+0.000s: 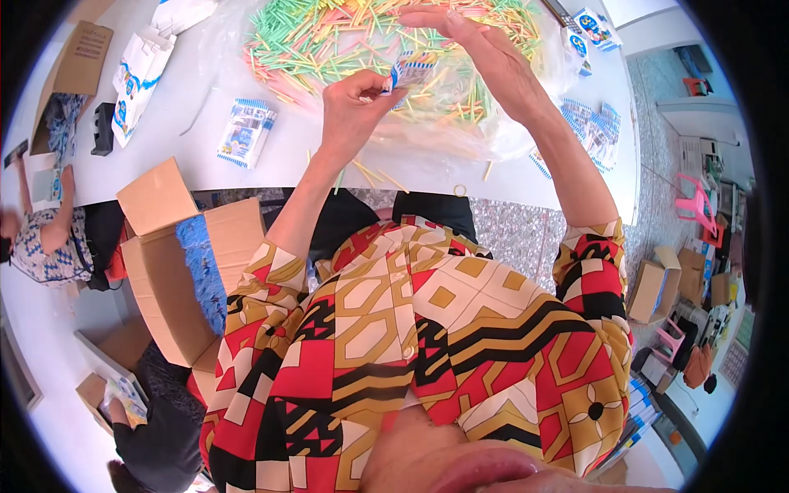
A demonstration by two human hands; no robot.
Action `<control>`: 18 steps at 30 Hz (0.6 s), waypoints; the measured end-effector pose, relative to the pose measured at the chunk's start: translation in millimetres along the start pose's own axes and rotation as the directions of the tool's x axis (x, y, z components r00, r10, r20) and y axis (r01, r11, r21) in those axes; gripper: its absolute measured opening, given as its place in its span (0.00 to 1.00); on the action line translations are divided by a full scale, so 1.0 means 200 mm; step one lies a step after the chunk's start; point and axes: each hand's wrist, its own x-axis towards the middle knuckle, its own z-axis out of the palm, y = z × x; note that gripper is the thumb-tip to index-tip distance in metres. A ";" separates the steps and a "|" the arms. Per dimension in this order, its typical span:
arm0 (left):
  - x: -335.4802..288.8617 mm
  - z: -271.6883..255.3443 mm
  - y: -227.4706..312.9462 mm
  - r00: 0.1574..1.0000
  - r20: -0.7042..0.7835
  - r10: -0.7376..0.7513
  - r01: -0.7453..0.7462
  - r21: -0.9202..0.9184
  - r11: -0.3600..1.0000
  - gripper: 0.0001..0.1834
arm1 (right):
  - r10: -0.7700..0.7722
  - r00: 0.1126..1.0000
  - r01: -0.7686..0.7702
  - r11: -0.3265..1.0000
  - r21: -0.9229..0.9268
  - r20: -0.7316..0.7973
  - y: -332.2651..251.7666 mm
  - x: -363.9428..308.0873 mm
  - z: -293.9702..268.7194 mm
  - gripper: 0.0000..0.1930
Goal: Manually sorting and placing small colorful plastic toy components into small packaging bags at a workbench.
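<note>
My left hand pinches a small blue-and-white striped packet by its near edge. It holds the packet up above the table. My right hand reaches in from the right, fingers stretched out and pointing left, above a heap of thin green, yellow and pink sticks. It appears to hold nothing and is apart from the packet. The heap lies on clear plastic film. Another striped packet lies flat, left of my left hand. Several more packets lie beside my right forearm.
A few loose sticks lie near the front edge of the white table. White paper bags and a black tape dispenser stand at left. An open cardboard box stands below the edge. Other people work at left.
</note>
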 end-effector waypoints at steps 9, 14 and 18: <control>-0.01 -0.01 0.07 0.991 0.105 0.083 -0.090 0.061 0.994 0.04 | -0.015 0.927 0.226 0.819 -0.528 0.374 0.22 0.00 -0.08 0.21; -0.02 -0.02 0.03 0.990 0.118 -0.078 0.106 -0.252 0.962 0.08 | -0.015 0.932 0.185 0.879 -0.440 0.362 0.16 0.00 -0.12 0.22; -0.02 0.01 0.09 0.990 0.088 -0.110 0.137 -0.402 0.905 0.10 | -0.006 0.954 0.100 0.949 -0.298 0.301 0.27 -0.01 -0.19 0.18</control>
